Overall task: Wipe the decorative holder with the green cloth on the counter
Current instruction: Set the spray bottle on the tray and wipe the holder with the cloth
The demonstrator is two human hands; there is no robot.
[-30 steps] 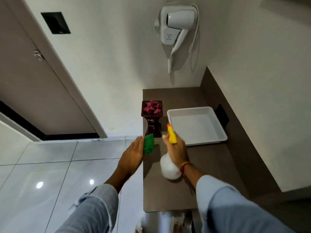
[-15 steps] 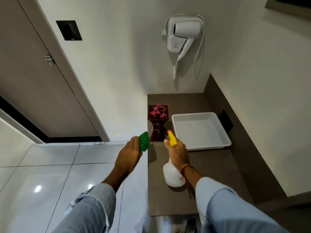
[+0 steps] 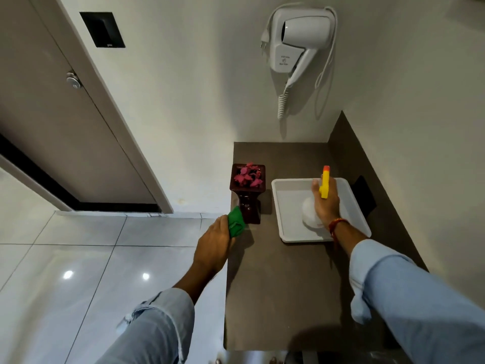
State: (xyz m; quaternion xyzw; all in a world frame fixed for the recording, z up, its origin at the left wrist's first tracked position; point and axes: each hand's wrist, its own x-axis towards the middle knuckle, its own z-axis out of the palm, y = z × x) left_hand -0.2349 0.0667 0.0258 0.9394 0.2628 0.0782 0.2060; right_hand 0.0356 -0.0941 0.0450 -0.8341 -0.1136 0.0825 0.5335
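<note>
Green microfibre, bunched into a wad, is what I am pressing against the lower left side of the decorative holder [image 3: 247, 195]: my left hand [image 3: 214, 246] is closing its fingers tight around the green cloth [image 3: 236, 222], and the cloth is touching the holder's dark wooden pedestal near its base. The holder is standing upright at the left edge of the brown counter [image 3: 278, 285], just beside the white tray [image 3: 282, 227], with pink petals [image 3: 248, 176] sitting loose in its top cup.

My right hand [image 3: 325, 203] is wrapping around the neck of a white spray bottle [image 3: 311, 214] with a yellow trigger, holding it over the tray (well apart from the holder, so it is not steadying anything).

I am judging the pedestal narrow and top-heavy, so I should be keeping the strokes light and running up and down along its faces rather than pushing sideways toward the counter's edge. Setting the bottle down would be freeing a hand to brace the cup.
</note>
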